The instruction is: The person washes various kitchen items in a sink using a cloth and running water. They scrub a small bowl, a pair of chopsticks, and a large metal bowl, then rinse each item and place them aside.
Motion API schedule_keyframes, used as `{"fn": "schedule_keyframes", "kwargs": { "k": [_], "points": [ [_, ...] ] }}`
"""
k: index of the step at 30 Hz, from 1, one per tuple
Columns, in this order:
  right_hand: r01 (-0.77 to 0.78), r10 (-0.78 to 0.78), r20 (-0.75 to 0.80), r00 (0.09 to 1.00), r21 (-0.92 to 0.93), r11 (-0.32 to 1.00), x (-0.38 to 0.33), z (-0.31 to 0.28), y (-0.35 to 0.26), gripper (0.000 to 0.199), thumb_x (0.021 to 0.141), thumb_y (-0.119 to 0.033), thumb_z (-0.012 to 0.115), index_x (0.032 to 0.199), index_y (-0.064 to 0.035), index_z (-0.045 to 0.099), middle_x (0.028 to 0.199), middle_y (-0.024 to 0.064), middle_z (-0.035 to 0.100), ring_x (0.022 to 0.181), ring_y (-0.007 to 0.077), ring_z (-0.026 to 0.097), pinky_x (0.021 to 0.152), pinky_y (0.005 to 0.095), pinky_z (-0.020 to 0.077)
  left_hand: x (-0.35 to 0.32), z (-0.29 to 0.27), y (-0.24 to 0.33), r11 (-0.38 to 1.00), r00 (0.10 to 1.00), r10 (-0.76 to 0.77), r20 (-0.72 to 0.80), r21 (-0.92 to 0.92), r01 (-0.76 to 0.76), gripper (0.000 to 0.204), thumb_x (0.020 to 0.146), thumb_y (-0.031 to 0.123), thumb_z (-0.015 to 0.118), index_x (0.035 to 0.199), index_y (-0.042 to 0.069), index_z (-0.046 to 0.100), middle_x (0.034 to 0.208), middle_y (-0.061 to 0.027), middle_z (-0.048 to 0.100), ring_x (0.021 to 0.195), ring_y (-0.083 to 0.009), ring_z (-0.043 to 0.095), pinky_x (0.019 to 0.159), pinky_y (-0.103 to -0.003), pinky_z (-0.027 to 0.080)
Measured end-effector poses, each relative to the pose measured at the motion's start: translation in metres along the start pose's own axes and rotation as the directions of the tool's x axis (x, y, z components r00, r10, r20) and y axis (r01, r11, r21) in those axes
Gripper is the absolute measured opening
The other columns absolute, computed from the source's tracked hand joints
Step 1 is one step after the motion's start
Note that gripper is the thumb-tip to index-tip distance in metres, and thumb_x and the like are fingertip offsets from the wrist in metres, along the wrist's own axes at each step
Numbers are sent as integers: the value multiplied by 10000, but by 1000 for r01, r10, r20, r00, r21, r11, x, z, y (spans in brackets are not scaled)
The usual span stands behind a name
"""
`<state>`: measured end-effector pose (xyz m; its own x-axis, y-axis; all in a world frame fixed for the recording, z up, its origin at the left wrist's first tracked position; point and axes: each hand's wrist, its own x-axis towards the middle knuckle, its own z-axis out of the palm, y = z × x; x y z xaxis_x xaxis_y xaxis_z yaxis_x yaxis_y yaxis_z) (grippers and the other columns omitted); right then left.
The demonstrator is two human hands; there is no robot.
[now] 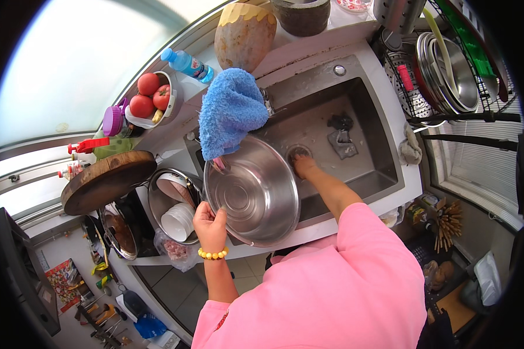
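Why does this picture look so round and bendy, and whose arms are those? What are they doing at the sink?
The picture comes from a small camera worn on a person's head, looking down. Its lens sees very wide, so straight edges curve near the rim. The pink sleeves at the bottom belong to that person.

The left hand, wearing a yellow bead bracelet, grips the rim of a big shiny metal bowl tilted over the sink. The right hand reaches down to the drain at the sink's bottom. I cannot tell whether it holds anything.

A fluffy blue cloth hangs over the tap. To the left sit tomatoes in a bowl, a round wooden board, and a pot of stacked white bowls. On the right, a rack holds more metal dishes.
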<state>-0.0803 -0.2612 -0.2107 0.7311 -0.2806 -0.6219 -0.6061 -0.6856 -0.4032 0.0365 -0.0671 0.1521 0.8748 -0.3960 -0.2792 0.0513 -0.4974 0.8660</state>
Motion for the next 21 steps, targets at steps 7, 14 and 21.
{"fn": "schedule_keyframes", "kwargs": {
  "k": [7,14,21],
  "points": [
    [66,-127,-137,982,-384,921,-3,-6,-9,295,861,-257,460,1027,-119,662,1132,60,579,1182,239,430,979,392,290,0,0,-4,1000,1000,-13,-4,-2,12,294,736,-2,605,648,68,333,609,52,298,568,-37,272,488,-210,238],
    [35,-70,-55,996,-481,876,-1,1,-12,323,871,-303,444,995,-127,685,1157,76,606,1190,245,417,984,413,277,-1,0,-5,1000,1000,12,-7,2,-12,291,735,-2,600,645,68,332,607,52,300,567,-36,274,485,-212,240],
    [-87,85,20,996,155,984,26,9,2,315,807,-196,514,1040,-11,617,1148,197,558,1127,351,483,889,453,436,-1,3,-2,999,1000,28,-2,21,-27,286,734,-3,594,646,69,332,606,51,302,565,-37,277,485,-211,247]
  ]
}}
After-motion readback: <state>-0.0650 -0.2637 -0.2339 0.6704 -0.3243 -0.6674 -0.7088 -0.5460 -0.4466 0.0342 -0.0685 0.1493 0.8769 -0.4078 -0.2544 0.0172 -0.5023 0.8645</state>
